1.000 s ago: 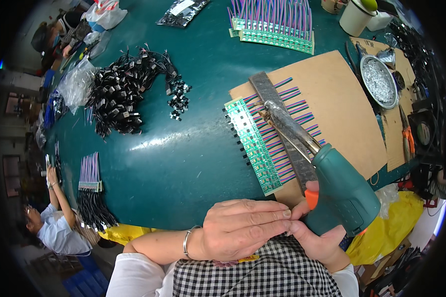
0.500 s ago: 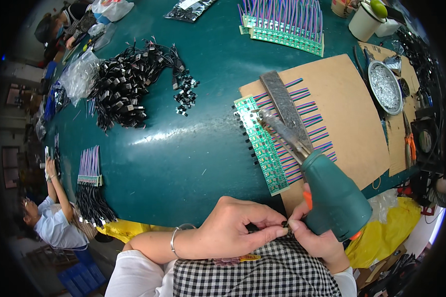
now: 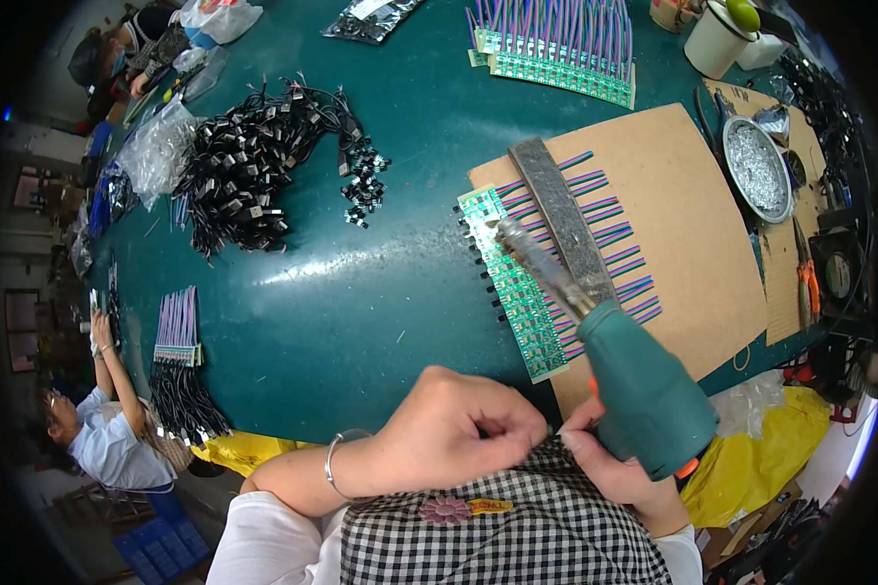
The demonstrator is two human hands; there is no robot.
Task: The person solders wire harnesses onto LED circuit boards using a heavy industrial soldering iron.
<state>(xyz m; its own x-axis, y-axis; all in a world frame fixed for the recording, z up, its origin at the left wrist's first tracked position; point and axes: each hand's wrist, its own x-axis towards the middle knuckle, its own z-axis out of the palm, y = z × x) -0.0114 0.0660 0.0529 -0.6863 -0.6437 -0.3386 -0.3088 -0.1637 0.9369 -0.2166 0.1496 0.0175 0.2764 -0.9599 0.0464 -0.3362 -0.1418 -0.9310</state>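
My right hand [image 3: 624, 473] is closed around a green soldering gun [image 3: 644, 380], mostly hidden behind its body. The gun's metal tip points up and left, over a strip of green circuit boards [image 3: 514, 288]. Just left of the right thumb is my left hand [image 3: 463, 429], its fingers curled and pinched together in front of the checked apron [image 3: 429, 546]; what they hold, if anything, is too small to make out. A dark flat bar [image 3: 564, 219] lies across the coloured wires [image 3: 610, 234] leading from the boards, on a brown sheet [image 3: 693, 224].
Black cables with plugs [image 3: 239, 166] are heaped at the left, near a wired board bundle [image 3: 178, 356]. More wired boards [image 3: 566, 78] lie at the back. A metal bowl [image 3: 757, 171] and orange-handled pliers [image 3: 808, 292] sit at the right. Two other people are at the left.
My left hand has drawn slightly left and up, so the fingertips of my two hands are a little farther apart. The soldering gun has shifted slightly left and down.
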